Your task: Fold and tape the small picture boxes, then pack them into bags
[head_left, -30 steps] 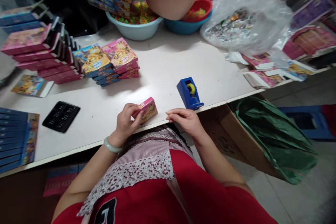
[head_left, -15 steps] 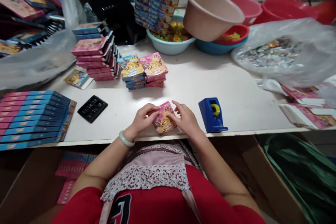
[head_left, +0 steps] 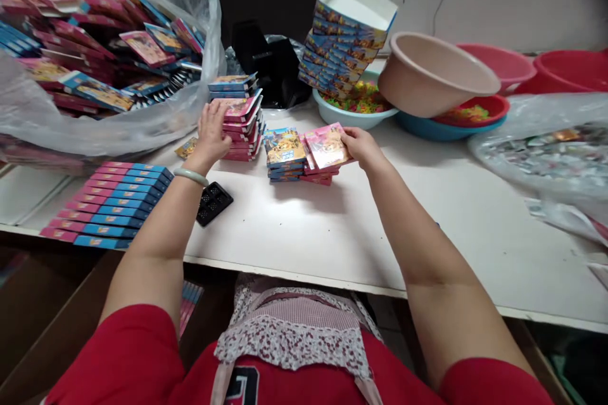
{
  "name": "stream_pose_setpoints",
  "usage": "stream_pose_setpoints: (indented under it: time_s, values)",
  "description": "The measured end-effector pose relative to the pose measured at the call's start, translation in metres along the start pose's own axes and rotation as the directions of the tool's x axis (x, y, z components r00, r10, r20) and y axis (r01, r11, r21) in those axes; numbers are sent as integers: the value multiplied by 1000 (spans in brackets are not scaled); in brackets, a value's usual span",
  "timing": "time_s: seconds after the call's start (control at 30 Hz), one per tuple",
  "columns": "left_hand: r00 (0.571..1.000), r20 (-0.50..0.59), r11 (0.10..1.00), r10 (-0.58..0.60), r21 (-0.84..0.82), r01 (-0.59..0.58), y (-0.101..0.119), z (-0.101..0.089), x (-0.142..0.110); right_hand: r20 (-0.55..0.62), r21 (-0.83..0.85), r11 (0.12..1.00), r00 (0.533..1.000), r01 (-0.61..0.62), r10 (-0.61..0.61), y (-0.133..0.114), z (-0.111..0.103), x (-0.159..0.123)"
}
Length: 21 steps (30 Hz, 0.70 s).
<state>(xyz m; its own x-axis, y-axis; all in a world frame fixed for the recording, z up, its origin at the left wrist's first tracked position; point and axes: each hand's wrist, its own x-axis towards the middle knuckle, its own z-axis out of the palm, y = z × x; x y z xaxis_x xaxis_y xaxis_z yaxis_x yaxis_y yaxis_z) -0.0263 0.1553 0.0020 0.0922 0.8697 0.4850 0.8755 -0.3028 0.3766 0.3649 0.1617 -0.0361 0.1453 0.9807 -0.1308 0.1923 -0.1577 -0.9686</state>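
- The worktop [head_left: 294,234] is spread under everything listed here; the short blue stack [head_left: 285,150] of boxes, stood on it, is taken as the landmark.
- Well to the left of the short blue stack, a clear bag [head_left: 71,136] is filled with loose pink and blue boxes.
- A row of pink and blue boxes [head_left: 114,202] is laid out to the left of the short blue stack and nearer the worktop's front edge.
- Behind and to the right of it, a beige tub [head_left: 413,85] is seen tilted.
- A tall tower of blue boxes [head_left: 337,44] is leaned behind it, over a light blue bowl [head_left: 356,119] in which small colourful pieces are held.
- Just to its left, an uneven pink stack [head_left: 244,133] is touched by the left hand [head_left: 211,133]. That grip is spread wide; whether any box is grasped cannot be told.
- Just to its right, a pink box [head_left: 327,145] is held flat over the short pink stack [head_left: 320,177]. Its right side is pinched by the right hand [head_left: 361,147], the grip narrow.
- A black tray [head_left: 215,202] is placed in front and to the left.
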Motion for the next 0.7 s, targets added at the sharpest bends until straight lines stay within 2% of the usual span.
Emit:
stream_pose_setpoints:
  time_s: [0.07,0.17,0.23,0.3,0.4,0.47,0.53,0.57,0.63,0.7]
  values:
    - [995,97,999,-33,46,28,-3,4,15,43,-14,998,997,-64,64,2,-1,3]
    - [981,194,994,-16,110,-5,-8,11,28,83,53,996,995,-65,60,8,-6,-2]
    - [975,222,988,15,148,-49,-12,14,30,47,75,997,999,-26,22,14,-9,-8]
    - [978,203,981,55,173,-91,-16,15,27,-25,40,998,999,45,-44,21,-12,-15]
    - [986,131,969,105,208,-131,-20,14,20,-58,-78,967,967,244,-248,31,-13,-28]
    - [988,91,969,128,202,-144,-23,13,18,-6,-192,891,907,412,-421,36,-9,-39]
    - [990,26,981,140,133,-142,-28,8,19,75,-318,778,832,543,-550,38,-2,-49]
    - [990,-32,987,138,83,-135,-31,5,21,108,-376,722,801,581,-589,37,2,-51]
    - [972,-201,992,118,-23,-125,-33,-6,22,141,-465,643,768,609,-625,36,12,-53]
    - [912,-401,982,87,-119,-146,-29,-21,14,129,-513,613,760,601,-637,33,20,-49]
